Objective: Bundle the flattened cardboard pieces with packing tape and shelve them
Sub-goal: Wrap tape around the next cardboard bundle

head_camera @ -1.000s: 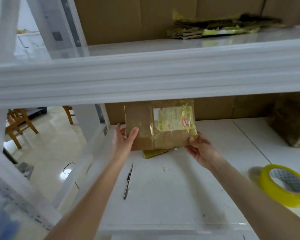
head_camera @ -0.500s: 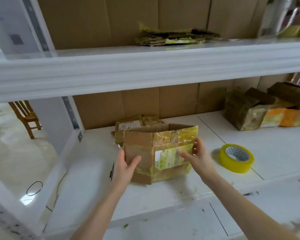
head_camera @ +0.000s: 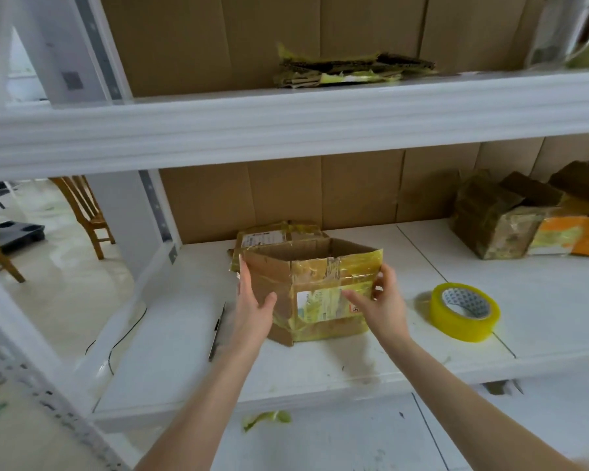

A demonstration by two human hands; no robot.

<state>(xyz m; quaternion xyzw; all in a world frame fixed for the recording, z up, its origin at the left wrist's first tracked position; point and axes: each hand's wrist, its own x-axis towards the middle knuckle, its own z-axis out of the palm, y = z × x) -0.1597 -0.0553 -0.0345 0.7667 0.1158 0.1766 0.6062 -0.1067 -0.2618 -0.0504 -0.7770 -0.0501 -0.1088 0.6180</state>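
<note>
A worn brown cardboard box (head_camera: 315,277) with yellowed tape and a white label stands open on the middle shelf (head_camera: 320,365). My left hand (head_camera: 254,307) grips its left corner, thumb on the front face. My right hand (head_camera: 381,302) holds its right end, thumb on the label. Behind the box lies a flattened cardboard piece (head_camera: 272,234). A bundle of flattened cardboard (head_camera: 351,71) rests on the upper shelf. A roll of yellow packing tape (head_camera: 464,311) lies flat to the right of the box.
A thin dark tool (head_camera: 216,329) lies on the shelf left of the box. Several crumpled taped boxes (head_camera: 524,222) crowd the shelf's right end. Brown cardboard lines the shelf back. A wooden chair (head_camera: 85,212) stands on the floor at left.
The box has come forward and down from the shelf's back to its middle, and it has spread open from flat. The view pulled back and shifted left.
</note>
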